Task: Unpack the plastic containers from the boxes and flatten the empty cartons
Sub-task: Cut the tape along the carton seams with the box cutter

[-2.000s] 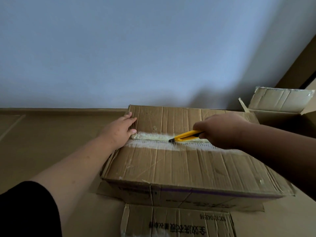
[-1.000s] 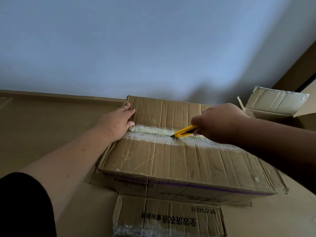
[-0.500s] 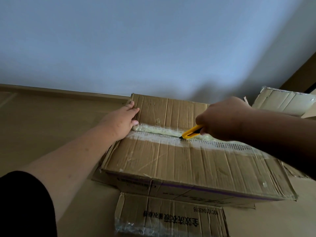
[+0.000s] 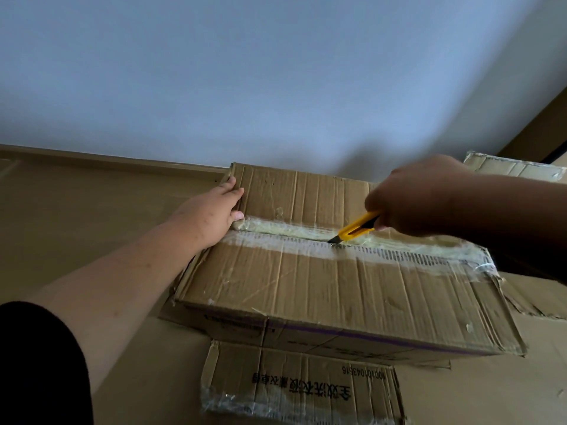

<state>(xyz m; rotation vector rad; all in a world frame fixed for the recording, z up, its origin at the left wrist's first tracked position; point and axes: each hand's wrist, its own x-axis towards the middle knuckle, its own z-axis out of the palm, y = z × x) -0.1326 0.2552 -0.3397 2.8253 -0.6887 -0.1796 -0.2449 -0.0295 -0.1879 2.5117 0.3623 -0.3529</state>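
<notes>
A large closed cardboard box (image 4: 337,289) lies in front of me, its top seam sealed with clear tape (image 4: 399,250). My left hand (image 4: 211,216) presses flat on the box's left end, fingers on the far flap. My right hand (image 4: 414,194) grips a yellow utility knife (image 4: 356,229); its dark blade tip touches the taped seam near the middle. To the left of the blade the seam looks split. No plastic containers are visible.
A flattened carton with printed characters (image 4: 300,391) lies on the floor in front of the box. Another open carton's flap (image 4: 515,168) shows at the far right. A pale wall rises behind, and brown floor (image 4: 76,228) stretches to the left.
My right hand has drawn the knife rightward along the taped seam, extending the cut. My left hand stays on the left end. The view has shifted slightly.
</notes>
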